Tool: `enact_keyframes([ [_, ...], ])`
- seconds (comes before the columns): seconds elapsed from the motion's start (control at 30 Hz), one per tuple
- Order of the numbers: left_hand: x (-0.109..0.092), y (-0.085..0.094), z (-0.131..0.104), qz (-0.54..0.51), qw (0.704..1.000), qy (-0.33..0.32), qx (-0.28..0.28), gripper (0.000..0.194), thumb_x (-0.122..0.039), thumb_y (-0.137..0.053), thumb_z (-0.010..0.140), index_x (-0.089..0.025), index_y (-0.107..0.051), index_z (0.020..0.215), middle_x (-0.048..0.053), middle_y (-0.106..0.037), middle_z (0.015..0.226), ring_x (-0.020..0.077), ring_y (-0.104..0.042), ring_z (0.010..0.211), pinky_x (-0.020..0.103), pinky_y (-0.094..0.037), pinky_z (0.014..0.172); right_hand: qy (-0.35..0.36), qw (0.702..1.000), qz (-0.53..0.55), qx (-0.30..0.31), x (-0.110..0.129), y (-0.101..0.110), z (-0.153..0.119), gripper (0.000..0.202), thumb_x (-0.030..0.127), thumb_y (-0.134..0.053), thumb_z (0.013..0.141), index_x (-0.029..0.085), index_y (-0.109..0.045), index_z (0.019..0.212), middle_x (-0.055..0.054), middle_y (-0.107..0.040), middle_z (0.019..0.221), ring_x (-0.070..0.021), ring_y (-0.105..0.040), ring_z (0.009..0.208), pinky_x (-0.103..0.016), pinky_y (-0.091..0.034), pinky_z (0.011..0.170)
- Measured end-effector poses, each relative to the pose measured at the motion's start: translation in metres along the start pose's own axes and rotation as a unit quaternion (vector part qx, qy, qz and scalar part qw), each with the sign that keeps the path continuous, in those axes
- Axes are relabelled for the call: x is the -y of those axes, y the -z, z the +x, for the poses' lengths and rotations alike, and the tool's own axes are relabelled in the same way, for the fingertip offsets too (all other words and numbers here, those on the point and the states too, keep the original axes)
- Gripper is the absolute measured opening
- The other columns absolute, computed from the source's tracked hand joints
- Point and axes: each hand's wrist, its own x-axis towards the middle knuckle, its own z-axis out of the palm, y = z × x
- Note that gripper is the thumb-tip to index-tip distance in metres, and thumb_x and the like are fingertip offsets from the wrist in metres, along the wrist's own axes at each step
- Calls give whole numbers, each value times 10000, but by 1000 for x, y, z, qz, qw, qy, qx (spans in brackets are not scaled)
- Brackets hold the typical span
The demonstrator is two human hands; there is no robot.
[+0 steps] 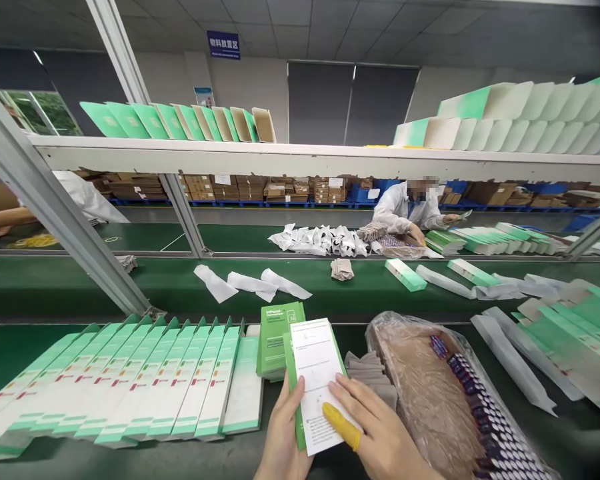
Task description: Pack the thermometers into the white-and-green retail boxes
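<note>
A white printed leaflet (320, 373) lies over a green booklet (299, 427), both held upright near the bottom centre. My left hand (285, 430) grips their left side, thumb on the leaflet's edge. My right hand (370, 427), a yellow cot on one finger, rests its fingers on the leaflet's right side; they hold it against the booklet. Just behind stands a stack of green booklets (275, 340). Left of that, a row of open white and green boxes (170, 380) leans on the bench.
Right of my hands are folded grey items (373, 377) and a plastic bag of batteries (430, 387). White sleeves (250, 283) and boxes (405, 274) lie on the green belt (155, 287). A person (410, 210) works across it. A shelf (280, 157) crosses above.
</note>
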Motion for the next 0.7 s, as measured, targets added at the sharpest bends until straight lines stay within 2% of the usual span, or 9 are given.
enact_keyframes([
  [0.07, 6, 4, -1, 27, 1000, 9, -8, 731, -174, -631, 891, -244, -285, 1531, 141, -739, 1179, 330, -669, 1156, 468, -515, 1013, -4, 1000, -2, 23, 6, 2, -11, 348, 66, -430, 942, 141, -686, 1166, -143, -669, 1287, -289, -547, 1296, -438, -557, 972],
  [0.17, 13, 13, -3, 37, 999, 19, -4, 765, -194, -664, 862, -216, -287, 1527, 141, -752, 1142, 334, -689, 1116, 457, -529, 981, -31, 994, 31, 99, 12, 13, -22, 443, 35, -459, 868, 171, -655, 1241, -127, -630, 1345, -290, -558, 1286, -484, -520, 1010],
  [0.27, 17, 27, -7, 56, 998, 18, -7, 841, -210, -698, 829, -230, -251, 1541, 126, -752, 1153, 330, -692, 1103, 434, -537, 948, -76, 973, 119, 181, 10, 25, -28, 482, 158, -539, 889, 218, -564, 1367, -107, -539, 1449, -290, -490, 1351, -525, -425, 1095],
  [0.33, 21, 39, -10, 87, 996, 27, -11, 904, -239, -728, 809, -241, -214, 1552, 122, -753, 1152, 336, -705, 1066, 430, -548, 898, -160, 959, 160, 173, 5, 28, -31, 557, 257, -557, 927, 223, -439, 1470, -113, -463, 1513, -276, -418, 1405, -500, -382, 1134],
  [0.43, 31, 59, -15, 135, 988, 70, -4, 961, -289, -768, 781, -240, -204, 1558, 133, -742, 1175, 352, -713, 1031, 432, -548, 853, -311, 923, 180, 139, -2, 21, -30, 648, 302, -528, 961, 201, -276, 1549, -137, -386, 1559, -266, -365, 1436, -465, -384, 1143],
  [0.5, 40, 71, -16, 159, 982, 100, 12, 950, -318, -786, 758, -219, -262, 1544, 146, -720, 1220, 366, -697, 1067, 439, -536, 882, -326, 906, 210, 170, -5, 15, -27, 600, 301, -529, 963, 213, -334, 1525, -123, -436, 1531, -266, -392, 1419, -476, -370, 1153],
  [0.6, 45, 86, -15, 211, 971, 109, 31, 865, -369, -757, 765, -171, -360, 1507, 167, -674, 1298, 387, -658, 1139, 463, -511, 946, -285, 901, 247, 212, -17, 11, -23, 410, 275, -498, 984, 235, -523, 1392, -83, -580, 1402, -237, -478, 1351, -492, -284, 1194],
  [0.67, 39, 97, -13, 292, 954, 71, 19, 781, -375, -701, 796, -171, -401, 1488, 156, -613, 1385, 383, -591, 1241, 469, -468, 1026, -293, 905, 227, 209, -35, 12, -25, 358, 269, -459, 1003, 226, -563, 1342, -85, -596, 1376, -226, -483, 1340, -500, -256, 1199],
  [0.7, 32, 102, -12, 352, 935, 43, 4, 744, -362, -677, 804, -181, -420, 1479, 138, -576, 1430, 373, -534, 1309, 467, -422, 1082, -301, 907, 204, 213, -46, 13, -27, 366, 279, -463, 1001, 218, -556, 1350, -97, -571, 1406, -234, -456, 1363, -506, -260, 1194],
])
